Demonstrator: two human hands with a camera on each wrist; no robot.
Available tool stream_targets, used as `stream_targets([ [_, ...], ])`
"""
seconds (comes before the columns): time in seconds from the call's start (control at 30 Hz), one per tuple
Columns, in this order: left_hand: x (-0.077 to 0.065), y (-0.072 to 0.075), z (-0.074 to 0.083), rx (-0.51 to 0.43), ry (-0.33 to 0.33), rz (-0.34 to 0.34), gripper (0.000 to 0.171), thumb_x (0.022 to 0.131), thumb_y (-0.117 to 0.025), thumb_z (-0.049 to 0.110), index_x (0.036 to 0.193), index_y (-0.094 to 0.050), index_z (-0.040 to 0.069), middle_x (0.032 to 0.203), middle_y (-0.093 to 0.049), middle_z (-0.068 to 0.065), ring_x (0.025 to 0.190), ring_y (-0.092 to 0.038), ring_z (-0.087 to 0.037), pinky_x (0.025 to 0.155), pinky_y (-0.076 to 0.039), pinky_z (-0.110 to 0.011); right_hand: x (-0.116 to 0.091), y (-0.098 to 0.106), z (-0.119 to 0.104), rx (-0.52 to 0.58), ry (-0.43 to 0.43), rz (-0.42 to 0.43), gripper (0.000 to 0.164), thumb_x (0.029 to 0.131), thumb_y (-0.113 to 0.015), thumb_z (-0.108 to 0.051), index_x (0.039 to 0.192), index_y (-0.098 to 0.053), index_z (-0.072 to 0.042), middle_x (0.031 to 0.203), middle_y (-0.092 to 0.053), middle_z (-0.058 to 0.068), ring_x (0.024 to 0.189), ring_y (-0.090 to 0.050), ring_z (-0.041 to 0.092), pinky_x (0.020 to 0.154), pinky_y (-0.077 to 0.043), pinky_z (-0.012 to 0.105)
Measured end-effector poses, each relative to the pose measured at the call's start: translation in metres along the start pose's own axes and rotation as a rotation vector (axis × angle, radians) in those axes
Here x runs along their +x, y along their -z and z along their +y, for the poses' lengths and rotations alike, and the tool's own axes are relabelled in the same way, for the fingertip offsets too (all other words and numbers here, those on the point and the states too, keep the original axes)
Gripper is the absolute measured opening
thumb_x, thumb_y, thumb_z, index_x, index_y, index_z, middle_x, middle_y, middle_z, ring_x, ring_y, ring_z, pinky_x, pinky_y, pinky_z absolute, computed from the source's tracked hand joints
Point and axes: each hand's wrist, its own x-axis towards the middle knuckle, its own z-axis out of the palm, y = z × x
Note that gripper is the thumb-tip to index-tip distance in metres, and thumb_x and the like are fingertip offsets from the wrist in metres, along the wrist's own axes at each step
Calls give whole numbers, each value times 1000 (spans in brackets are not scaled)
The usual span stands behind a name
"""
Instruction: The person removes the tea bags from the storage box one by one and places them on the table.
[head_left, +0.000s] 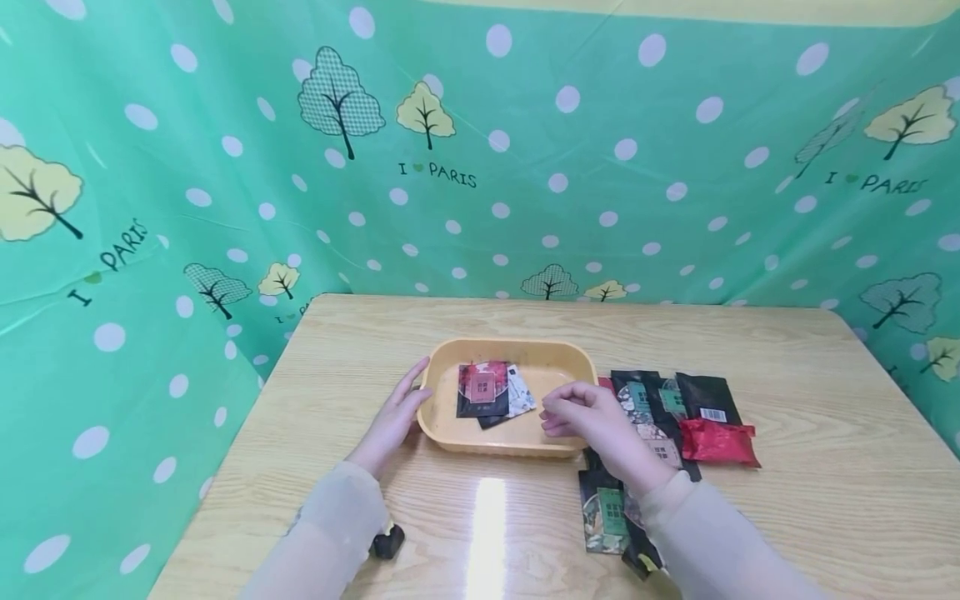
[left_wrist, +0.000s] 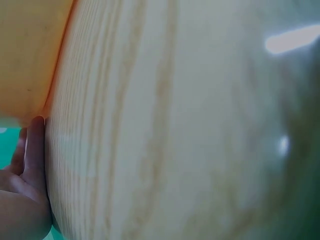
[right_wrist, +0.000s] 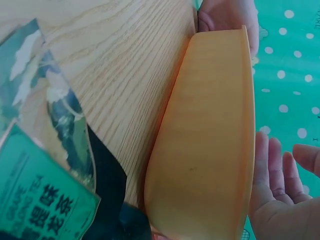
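Note:
A yellow-orange plastic basket (head_left: 510, 447) stands on the table. In it lie a black and red tea sachet (head_left: 483, 392) and, partly beneath, a white and blue patterned sachet (head_left: 521, 396). My left hand (head_left: 393, 421) rests against the basket's left end, its fingers fairly straight along the outside; in the left wrist view the hand (left_wrist: 27, 175) is at the lower left. Over the basket's right end is my right hand (head_left: 592, 421), fingers loosely bent. The right wrist view shows a gap between thumb and fingers of this hand (right_wrist: 282, 195), with nothing held.
Several tea sachets lie piled right of the basket, one with a green label (head_left: 611, 512) nearest me. A shiny red packet (head_left: 720, 442) lies by a black sachet (head_left: 708, 398) at the pile's right. A green patterned cloth (head_left: 517, 183) hangs behind the wooden table (head_left: 825, 467).

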Motion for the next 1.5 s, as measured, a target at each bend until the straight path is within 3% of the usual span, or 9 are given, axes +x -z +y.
stream_targets([
  [0.23,0,0,3,-13,1,2,56,103,-46,33,155,-27,40,162,-27,-16,141,-41,-37,116,-38,-48,8,-9,-1,-19,-18,-3,34,96,-58,-11,120,-59,13,112,-67,28,82,-71,19,80,-62,33],
  [0.43,0,2,2,6,-2,11,56,103,-46,35,155,-27,42,160,-30,-17,138,-46,-38,113,-42,-48,17,-16,0,16,-52,2,36,96,-58,-9,125,-57,12,118,-65,28,87,-71,23,82,-62,31],
  [0.63,1,2,2,-4,-3,2,56,103,-47,34,154,-26,42,160,-30,-17,138,-46,-38,113,-42,-47,28,-24,-1,51,-106,-17,43,95,-58,-8,131,-51,14,122,-61,29,94,-69,26,92,-59,36],
  [0.8,-1,0,3,-6,0,1,57,103,-47,34,155,-26,41,161,-29,-18,139,-45,-38,113,-42,-47,39,-29,2,29,-139,-29,42,93,-57,-4,130,-50,16,118,-62,32,94,-69,29,95,-58,41],
  [1.2,1,0,1,-5,-12,-6,57,103,-45,31,156,-25,39,159,-30,-20,138,-45,-39,112,-43,-47,55,-40,12,-22,-209,-31,38,92,-57,-1,126,-54,17,115,-62,27,91,-67,24,89,-60,32],
  [1.5,3,-1,-2,-8,-25,-3,57,103,-45,29,156,-25,36,159,-32,-20,137,-46,-39,111,-44,-45,64,-45,9,90,-256,-49,35,94,-55,-1,124,-52,16,110,-62,22,92,-66,23,95,-58,36],
])
